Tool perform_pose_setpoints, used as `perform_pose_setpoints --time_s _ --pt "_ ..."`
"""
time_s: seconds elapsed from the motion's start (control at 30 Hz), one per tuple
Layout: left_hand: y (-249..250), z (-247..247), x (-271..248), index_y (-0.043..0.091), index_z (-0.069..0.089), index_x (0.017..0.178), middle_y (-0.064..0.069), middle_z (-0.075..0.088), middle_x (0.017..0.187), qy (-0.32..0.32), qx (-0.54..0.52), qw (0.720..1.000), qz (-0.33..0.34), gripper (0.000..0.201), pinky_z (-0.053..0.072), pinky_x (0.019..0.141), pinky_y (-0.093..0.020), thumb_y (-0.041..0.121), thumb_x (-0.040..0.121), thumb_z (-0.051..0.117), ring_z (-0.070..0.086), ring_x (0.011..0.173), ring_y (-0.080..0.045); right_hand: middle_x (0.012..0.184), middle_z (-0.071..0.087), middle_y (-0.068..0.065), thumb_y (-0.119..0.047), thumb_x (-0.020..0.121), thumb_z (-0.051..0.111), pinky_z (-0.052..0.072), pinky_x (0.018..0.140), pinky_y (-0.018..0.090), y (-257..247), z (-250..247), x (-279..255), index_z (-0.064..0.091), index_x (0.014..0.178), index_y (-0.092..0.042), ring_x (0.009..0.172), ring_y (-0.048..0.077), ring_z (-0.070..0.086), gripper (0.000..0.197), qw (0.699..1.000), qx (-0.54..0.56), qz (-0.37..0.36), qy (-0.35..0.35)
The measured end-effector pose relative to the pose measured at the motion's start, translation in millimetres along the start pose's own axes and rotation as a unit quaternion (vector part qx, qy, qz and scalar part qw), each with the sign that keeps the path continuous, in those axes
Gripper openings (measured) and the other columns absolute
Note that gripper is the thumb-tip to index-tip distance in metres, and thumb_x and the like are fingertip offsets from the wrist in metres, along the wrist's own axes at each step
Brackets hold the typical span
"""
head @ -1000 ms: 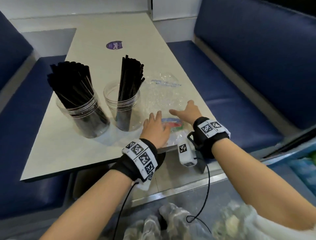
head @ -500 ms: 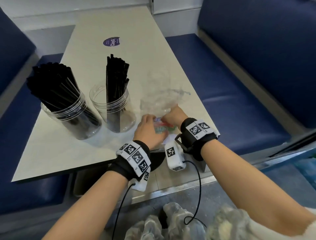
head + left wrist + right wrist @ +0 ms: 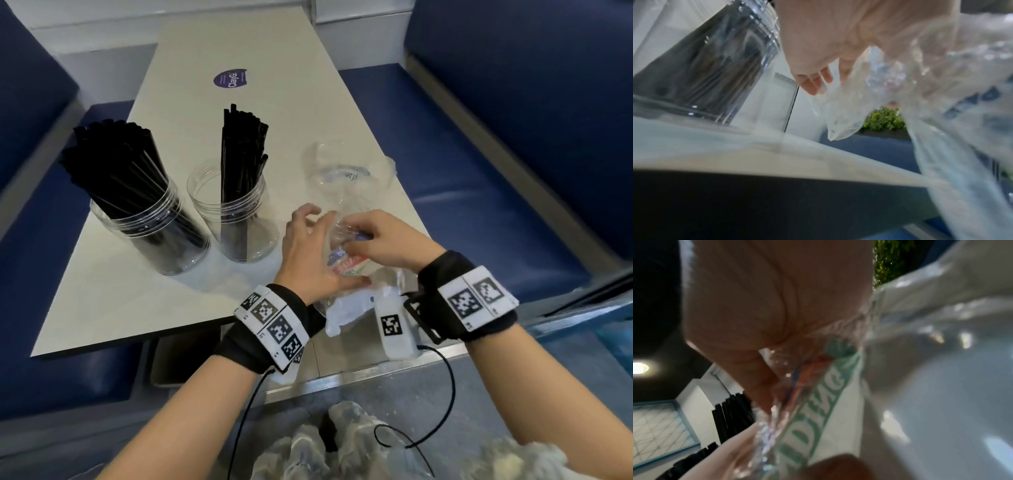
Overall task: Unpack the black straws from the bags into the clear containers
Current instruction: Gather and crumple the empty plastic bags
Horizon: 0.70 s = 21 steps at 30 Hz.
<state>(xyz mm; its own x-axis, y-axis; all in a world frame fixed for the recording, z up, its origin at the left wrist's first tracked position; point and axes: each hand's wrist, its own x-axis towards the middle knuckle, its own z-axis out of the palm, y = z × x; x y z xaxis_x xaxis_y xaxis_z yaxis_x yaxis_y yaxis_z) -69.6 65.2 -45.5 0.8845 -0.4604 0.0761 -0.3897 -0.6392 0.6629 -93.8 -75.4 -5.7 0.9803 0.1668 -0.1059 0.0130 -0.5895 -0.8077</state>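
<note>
Both the left hand [image 3: 308, 253] and the right hand [image 3: 383, 240] are pinching the crumpled clear plastic bag [image 3: 346, 192] near the table's [image 3: 191, 54] near-right edge, right of two straw-filled clear containers [image 3: 236, 219].

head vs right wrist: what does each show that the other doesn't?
Head only: both clear containers, the fuller left container and the right container, the table with its purple sticker, both wristbands.

Right wrist only: green lettering on the bag's printed label close up, a ceiling light.

Both: the right hand and left hand gripping the crumpled clear bag, and black straws.
</note>
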Motion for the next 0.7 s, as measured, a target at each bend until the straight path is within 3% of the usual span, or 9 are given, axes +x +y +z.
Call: perform_pose_setpoints --time_s 0.07,0.17,0.23,0.3,0.4,0.47,0.57,0.63,0.7 --pt "4.7 -1.5 -2.8 0.018 0.050 0.123 -0.001 0.033 0.140 0.001 -0.078 0.997 0.022 0.073 0.030 0.112 -0.036 0.031 0.060 0.085 0.032 0.132 -0.019 0.070 0.054 -0.001 0.006 0.079 0.057 0.039 0.066 0.016 -7.9 -6.0 -7.1 0.063 0.077 -0.018 0.066 0.005 0.049 0.024 0.999 0.027 -0.032 -0.004" --pt "10.4 -7.6 -5.0 0.031 0.060 0.098 0.007 0.066 0.104 -0.005 -0.280 0.960 -0.006 0.038 0.050 0.095 -0.039 0.016 0.068 0.077 0.064 0.101 -0.013 0.080 0.050 -0.013 -0.013 0.075 0.069 0.036 0.078 0.016 -14.5 -8.2 -14.9 0.060 0.085 -0.024 0.087 0.011 0.046 0.018 0.992 0.009 -0.097 0.084" --pt "11.2 -13.7 -8.0 0.033 0.059 0.089 0.015 0.069 0.085 0.007 -0.344 0.939 -0.001 0.036 0.054 0.082 -0.028 0.007 0.070 0.074 0.068 0.085 -0.004 0.098 0.045 -0.023 -0.042 0.064 0.070 0.032 0.089 0.010 -15.4 -8.0 -19.0 0.045 0.095 -0.038 0.104 0.011 0.043 0.040 0.981 0.008 -0.114 0.157" --pt "12.9 -18.9 -12.9 0.032 0.054 0.090 0.021 0.070 0.075 0.019 -0.399 0.917 0.024 0.042 0.052 0.073 -0.015 -0.003 0.075 0.070 0.066 0.075 0.007 0.111 0.039 -0.028 -0.057 0.054 0.066 0.031 0.099 0.014 -16.6 -7.6 -21.1 0.033 0.102 -0.047 0.117 0.007 0.040 0.059 0.981 0.057 -0.076 0.170" --pt "20.5 -25.2 -20.9 0.031 0.042 0.097 0.022 0.068 0.083 0.059 -0.437 0.894 0.080 0.041 0.048 0.071 -0.009 0.002 0.078 0.064 0.063 0.077 0.009 0.113 0.053 -0.013 -0.049 0.063 0.072 0.048 0.082 0.015 -20.7 -0.1 -25.4 0.029 0.115 -0.047 0.108 0.009 0.055 0.067 0.978 0.175 -0.016 0.113" --pt "18.5 -25.1 -22.0 0.026 0.037 0.101 0.026 0.064 0.096 0.108 -0.387 0.908 0.116 0.038 0.046 0.077 -0.010 0.011 0.079 0.063 0.060 0.085 0.009 0.107 0.062 0.003 -0.038 0.073 0.069 0.052 0.073 0.017 -24.8 9.4 -25.7 0.035 0.114 -0.038 0.094 0.013 0.062 0.053 0.961 0.256 -0.025 0.101" --pt "3.6 -23.5 -26.6 0.034 0.037 0.114 0.003 0.044 0.119 0.185 -0.273 0.934 0.140 0.043 0.040 0.098 -0.023 0.027 0.078 0.060 0.047 0.113 -0.011 0.093 0.059 0.003 -0.015 0.077 0.065 0.055 0.077 0.031 -33.0 23.3 -21.6 0.046 0.095 -0.025 0.085 0.020 0.062 0.028 0.926 0.352 -0.068 0.117" --pt "-4.7 -24.5 -35.5 0.052 0.030 0.122 -0.016 0.035 0.137 0.142 -0.285 0.939 0.129 0.063 0.036 0.109 -0.042 0.040 0.074 0.069 0.039 0.130 -0.030 0.087 0.055 0.009 -0.005 0.076 0.064 0.052 0.074 0.035 -38.0 32.6 -16.6 0.050 0.083 -0.018 0.082 0.025 0.057 0.021 0.911 0.386 -0.075 0.128" --pt "-8.1 -28.7 -46.6 0.056 0.022 0.127 -0.024 0.031 0.144 0.098 -0.296 0.939 0.146 0.088 0.036 0.110 -0.042 0.048 0.061 0.080 0.038 0.134 -0.032 0.081 0.053 0.013 0.005 0.078 0.062 0.048 0.069 0.036 -44.9 43.2 -13.0 0.048 0.076 -0.015 0.074 0.025 0.054 0.024 0.897 0.422 -0.059 0.122"
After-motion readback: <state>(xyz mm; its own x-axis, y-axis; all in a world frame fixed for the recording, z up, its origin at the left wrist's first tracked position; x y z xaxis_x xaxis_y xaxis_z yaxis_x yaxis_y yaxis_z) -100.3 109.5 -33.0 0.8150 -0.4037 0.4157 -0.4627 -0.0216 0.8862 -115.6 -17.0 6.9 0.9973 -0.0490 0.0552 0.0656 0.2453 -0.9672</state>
